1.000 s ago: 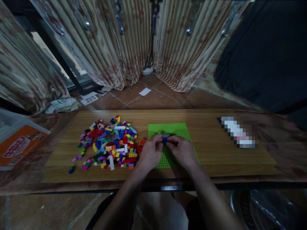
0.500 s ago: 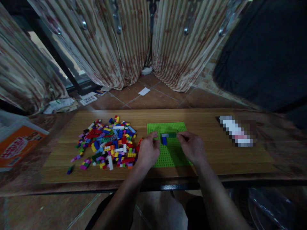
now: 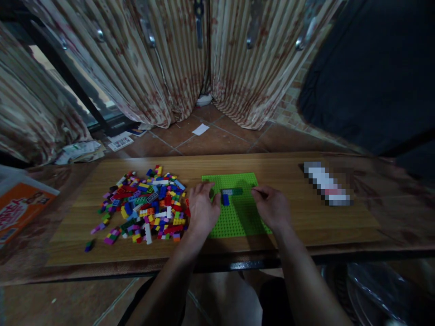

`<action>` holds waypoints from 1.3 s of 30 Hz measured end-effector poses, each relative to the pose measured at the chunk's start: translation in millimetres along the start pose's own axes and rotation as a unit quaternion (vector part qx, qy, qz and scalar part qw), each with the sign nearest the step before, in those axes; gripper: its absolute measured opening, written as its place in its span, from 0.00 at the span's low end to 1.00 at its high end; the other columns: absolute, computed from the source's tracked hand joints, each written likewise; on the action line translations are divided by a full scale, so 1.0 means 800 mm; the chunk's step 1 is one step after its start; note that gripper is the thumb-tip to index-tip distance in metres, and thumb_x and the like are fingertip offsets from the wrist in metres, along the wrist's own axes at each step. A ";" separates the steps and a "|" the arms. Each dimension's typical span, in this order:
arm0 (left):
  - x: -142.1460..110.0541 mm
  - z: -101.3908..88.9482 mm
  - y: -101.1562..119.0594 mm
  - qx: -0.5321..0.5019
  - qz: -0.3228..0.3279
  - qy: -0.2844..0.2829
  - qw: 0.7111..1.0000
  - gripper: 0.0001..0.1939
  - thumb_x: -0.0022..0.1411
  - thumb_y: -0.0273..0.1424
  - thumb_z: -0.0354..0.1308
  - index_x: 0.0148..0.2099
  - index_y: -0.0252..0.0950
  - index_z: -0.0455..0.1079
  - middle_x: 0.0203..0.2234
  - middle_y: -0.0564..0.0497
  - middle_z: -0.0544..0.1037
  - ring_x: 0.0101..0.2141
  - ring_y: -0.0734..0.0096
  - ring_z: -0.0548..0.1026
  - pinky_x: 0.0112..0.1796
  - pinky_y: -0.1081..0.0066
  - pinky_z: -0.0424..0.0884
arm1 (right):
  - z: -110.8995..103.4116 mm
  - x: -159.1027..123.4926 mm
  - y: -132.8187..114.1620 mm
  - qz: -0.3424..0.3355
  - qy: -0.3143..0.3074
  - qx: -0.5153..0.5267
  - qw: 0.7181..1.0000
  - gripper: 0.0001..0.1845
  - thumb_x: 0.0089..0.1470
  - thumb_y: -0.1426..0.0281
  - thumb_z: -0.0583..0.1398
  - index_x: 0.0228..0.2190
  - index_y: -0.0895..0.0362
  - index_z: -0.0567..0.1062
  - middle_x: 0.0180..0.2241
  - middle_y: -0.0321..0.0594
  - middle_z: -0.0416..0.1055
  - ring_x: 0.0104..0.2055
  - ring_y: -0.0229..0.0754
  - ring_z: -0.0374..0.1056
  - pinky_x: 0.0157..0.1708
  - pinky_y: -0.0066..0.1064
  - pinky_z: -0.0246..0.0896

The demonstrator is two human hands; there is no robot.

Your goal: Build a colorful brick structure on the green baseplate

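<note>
A bright green baseplate [image 3: 224,226] lies on the board between my hands. On its upper half sits a small joined shape: a light grey-blue brick [image 3: 227,192], a dark green brick [image 3: 237,191] to its right, and a blue brick [image 3: 225,199] below the left end. My left hand [image 3: 203,209] is open over the plate's left edge, thumb and fingers apart, next to the loose bricks. At the right edge, my right hand [image 3: 272,206] is loosely curled, with a narrow dark gap between thumb and forefinger. I see nothing held there, and it is clear of the green brick.
A pile of mixed loose bricks [image 3: 146,206] spreads over the left of the wooden board [image 3: 306,226]. One small blue-green piece [image 3: 89,246] lies apart from it. An orange-labelled plastic box [image 3: 25,208] stands far left. A blurred-out flat item [image 3: 326,183] lies right.
Both hands have drawn back from the bricks. My right hand has left the dark green brick's end, and the joined bricks stay on the plate. The view has turned slightly right.
</note>
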State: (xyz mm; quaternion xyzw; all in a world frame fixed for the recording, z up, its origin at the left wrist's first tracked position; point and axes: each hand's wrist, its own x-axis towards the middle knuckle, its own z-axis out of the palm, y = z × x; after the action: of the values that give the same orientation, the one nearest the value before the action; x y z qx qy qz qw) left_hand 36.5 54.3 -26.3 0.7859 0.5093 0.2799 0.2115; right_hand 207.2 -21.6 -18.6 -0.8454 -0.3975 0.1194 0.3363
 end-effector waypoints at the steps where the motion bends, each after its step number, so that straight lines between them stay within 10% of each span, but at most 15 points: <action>1: 0.001 0.001 0.001 0.012 0.007 0.004 1.000 0.17 0.59 0.30 0.56 0.50 0.35 0.72 0.47 0.43 0.75 0.49 0.54 0.69 0.52 0.55 0.65 | -0.001 0.000 0.000 0.002 -0.004 0.000 1.000 0.12 0.53 0.65 0.57 0.32 0.56 0.80 0.29 0.42 0.78 0.30 0.45 0.70 0.32 0.34 0.60; 22: 0.006 0.025 0.006 0.015 -0.012 0.008 1.000 0.17 0.56 0.31 0.60 0.49 0.33 0.73 0.47 0.44 0.75 0.49 0.55 0.68 0.52 0.57 0.65 | 0.030 -0.027 -0.023 -0.120 -0.133 0.000 0.984 0.07 0.52 0.71 0.61 0.33 0.53 0.80 0.33 0.40 0.76 0.36 0.43 0.71 0.38 0.34 0.62; 39: 0.012 0.026 0.000 -0.025 -0.021 -0.014 0.999 0.14 0.55 0.30 0.62 0.45 0.35 0.75 0.47 0.43 0.73 0.49 0.57 0.69 0.54 0.57 0.65 | 0.044 -0.020 -0.024 -0.118 -0.112 0.001 0.987 0.04 0.50 0.67 0.63 0.29 0.50 0.80 0.31 0.37 0.78 0.33 0.43 0.72 0.34 0.33 0.60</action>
State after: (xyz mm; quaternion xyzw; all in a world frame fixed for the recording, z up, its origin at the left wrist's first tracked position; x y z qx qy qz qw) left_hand 53.1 61.8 -40.0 0.7732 0.5158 0.2769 0.2439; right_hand 169.2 -8.5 -33.2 -0.7736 -0.5295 0.1733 0.3020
